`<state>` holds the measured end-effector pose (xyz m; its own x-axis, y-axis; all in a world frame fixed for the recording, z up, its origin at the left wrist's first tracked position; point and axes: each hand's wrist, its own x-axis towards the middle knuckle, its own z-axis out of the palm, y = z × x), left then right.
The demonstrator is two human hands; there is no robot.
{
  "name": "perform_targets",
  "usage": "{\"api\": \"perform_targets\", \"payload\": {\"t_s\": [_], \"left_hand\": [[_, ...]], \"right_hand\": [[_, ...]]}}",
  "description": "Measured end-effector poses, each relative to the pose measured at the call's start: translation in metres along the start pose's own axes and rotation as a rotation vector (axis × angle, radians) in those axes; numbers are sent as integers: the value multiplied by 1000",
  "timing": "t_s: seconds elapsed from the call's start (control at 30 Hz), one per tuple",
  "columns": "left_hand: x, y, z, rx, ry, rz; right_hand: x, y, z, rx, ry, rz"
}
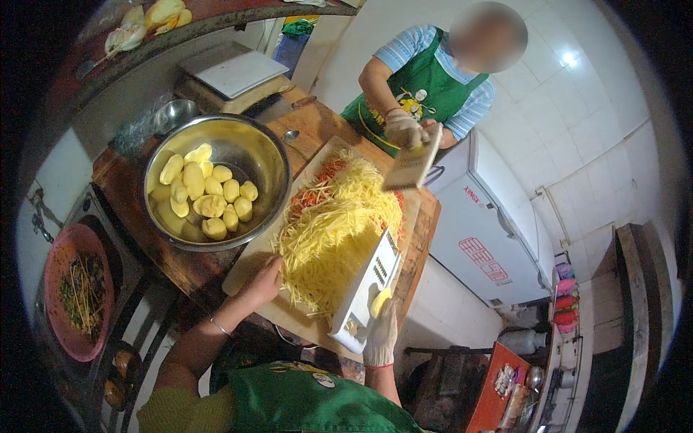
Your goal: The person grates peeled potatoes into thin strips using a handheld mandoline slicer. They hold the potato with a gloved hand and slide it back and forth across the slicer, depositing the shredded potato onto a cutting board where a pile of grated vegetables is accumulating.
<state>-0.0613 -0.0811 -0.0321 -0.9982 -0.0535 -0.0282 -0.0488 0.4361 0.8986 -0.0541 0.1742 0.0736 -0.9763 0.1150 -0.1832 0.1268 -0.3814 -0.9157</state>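
Observation:
My right hand, in a pale knitted glove, holds a piece of peeled potato against a white grater with rows of slots. The grater leans at a slant over a large heap of shredded potato. At the heap's left edge is my bare left hand, a bracelet on its wrist; the fingers are curled and partly hidden, so whether they grip anything is unclear. Orange-red shreds, probably carrot, lie under and beside the potato on a cutting board.
A steel bowl of peeled potatoes stands left on the wooden table. Opposite, a co-worker holds another grater over the heap. A spoon, a scale, a pink basin and a chest freezer surround the work.

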Motion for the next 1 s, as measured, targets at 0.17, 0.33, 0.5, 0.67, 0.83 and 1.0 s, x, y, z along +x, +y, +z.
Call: {"api": "perform_targets", "payload": {"t_s": [0.17, 0.33, 0.5, 0.67, 0.83, 1.0], "left_hand": [[-4, 28, -18, 540, 131, 239], [-22, 99, -28, 25, -118, 122], [-35, 99, 22, -1069, -213, -158], [-48, 113, 32, -1403, -245, -318], [-32, 104, 35, -1565, -335, -367], [-43, 102, 31, -1380, -322, -259]], "right_hand": [[1, 4, -4, 22, -58, -12], [-1, 10, 0, -141, 50, -47], [-4, 19, 11, -886, -133, -258], [4, 49, -16, -1287, -140, -661], [-2, 5, 21, -822, -156, -295], [12, 3, 25, -666, 139, -351]]}}
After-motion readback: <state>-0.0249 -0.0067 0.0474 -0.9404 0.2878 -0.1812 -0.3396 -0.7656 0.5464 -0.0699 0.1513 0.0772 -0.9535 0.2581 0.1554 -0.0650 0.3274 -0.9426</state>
